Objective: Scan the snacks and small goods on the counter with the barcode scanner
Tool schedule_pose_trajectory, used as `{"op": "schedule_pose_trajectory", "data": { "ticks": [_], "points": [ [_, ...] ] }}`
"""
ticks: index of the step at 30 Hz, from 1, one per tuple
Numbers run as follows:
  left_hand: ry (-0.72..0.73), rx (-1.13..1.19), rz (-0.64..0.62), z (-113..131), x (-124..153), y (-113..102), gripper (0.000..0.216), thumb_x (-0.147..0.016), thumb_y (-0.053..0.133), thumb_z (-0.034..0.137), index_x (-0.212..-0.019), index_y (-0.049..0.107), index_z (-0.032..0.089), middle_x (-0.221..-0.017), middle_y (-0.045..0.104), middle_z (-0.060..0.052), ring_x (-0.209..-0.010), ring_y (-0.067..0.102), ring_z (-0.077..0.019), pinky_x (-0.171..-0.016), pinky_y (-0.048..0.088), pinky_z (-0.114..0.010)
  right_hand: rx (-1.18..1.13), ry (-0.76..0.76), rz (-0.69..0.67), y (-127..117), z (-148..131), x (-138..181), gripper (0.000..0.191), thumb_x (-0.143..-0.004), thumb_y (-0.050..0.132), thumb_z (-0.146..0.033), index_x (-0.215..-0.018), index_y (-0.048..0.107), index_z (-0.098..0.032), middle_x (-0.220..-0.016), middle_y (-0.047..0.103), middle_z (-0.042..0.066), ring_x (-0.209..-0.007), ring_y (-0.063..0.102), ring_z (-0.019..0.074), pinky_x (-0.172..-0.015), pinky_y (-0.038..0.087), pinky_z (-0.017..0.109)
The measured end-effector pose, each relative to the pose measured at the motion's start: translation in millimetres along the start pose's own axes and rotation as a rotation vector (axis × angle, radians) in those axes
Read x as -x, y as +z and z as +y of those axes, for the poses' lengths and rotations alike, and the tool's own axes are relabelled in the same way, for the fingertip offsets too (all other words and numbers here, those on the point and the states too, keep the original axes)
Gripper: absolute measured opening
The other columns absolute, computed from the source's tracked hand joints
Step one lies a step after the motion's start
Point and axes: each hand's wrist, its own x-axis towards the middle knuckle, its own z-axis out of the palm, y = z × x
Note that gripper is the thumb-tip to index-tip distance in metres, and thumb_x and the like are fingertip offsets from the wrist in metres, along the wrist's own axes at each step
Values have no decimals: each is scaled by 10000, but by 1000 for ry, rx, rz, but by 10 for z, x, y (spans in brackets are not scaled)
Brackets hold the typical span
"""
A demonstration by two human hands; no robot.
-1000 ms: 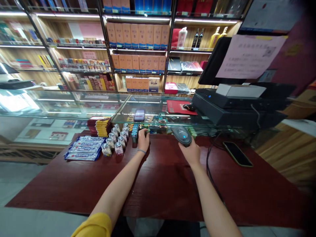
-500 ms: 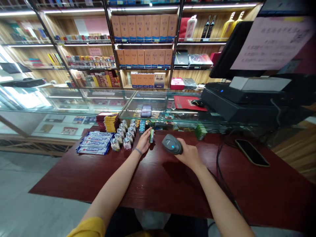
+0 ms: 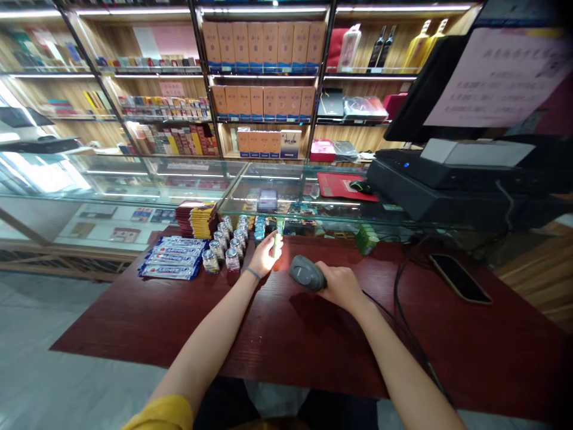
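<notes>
My left hand [image 3: 264,255] is closed round a small green pack [image 3: 278,239], held upright just above the dark red counter [image 3: 156,322]. A bright patch of light falls on the pack and my fingers. My right hand [image 3: 339,285] grips a black handheld barcode scanner [image 3: 305,273], its head turned left toward the pack, a short gap away. The scanner's black cable [image 3: 398,322] runs off to the right across the counter. Close to the left of my left hand stand rows of small clear jars [image 3: 226,248].
Blue-wrapped bars [image 3: 170,266] and a stack of red and yellow packs [image 3: 197,218] lie left of the jars. A green box [image 3: 366,239] and a dark phone [image 3: 457,278] sit at right. A till and monitor [image 3: 430,179] stand on the glass display case [image 3: 188,185]. Stocked shelves fill the back.
My left hand lifted the green pack from the row by the glass case. My right hand brought the scanner down and turned it left toward the pack, which is now lit by its light.
</notes>
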Motion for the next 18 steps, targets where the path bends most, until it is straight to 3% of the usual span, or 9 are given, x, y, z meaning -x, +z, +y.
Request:
{"op": "schedule_pose_trajectory", "data": {
  "ticks": [6, 10, 18],
  "points": [
    [-53, -65, 46, 31, 37, 16, 457, -842, 695, 300, -1280, 590, 219, -1044, 696, -62, -855, 661, -141, -653, 519, -222, -21, 47, 66, -38, 35, -7, 383, -752, 639, -323, -1104, 558, -195, -807, 753, 56, -722, 717, 243, -598, 369, 270],
    [0, -136, 22, 17, 62, 50, 543, -803, 731, 289, -1316, 565, 227, -1036, 692, -45, -825, 651, -122, -660, 513, -211, -58, 133, 145, -40, 133, -1, 371, -775, 619, -374, -1097, 566, -197, -778, 747, 50, -726, 719, 249, -592, 371, 268],
    [157, -373, 49, -152, 43, 294, 472, -702, 781, 270, -1136, 632, 155, -1136, 688, -98, -1019, 648, -186, -925, 495, -327, -41, 462, 292, -125, 471, 46, 387, -771, 621, -448, -1077, 591, -213, -725, 733, 48, -697, 711, 272, -586, 382, 275]
  ]
}}
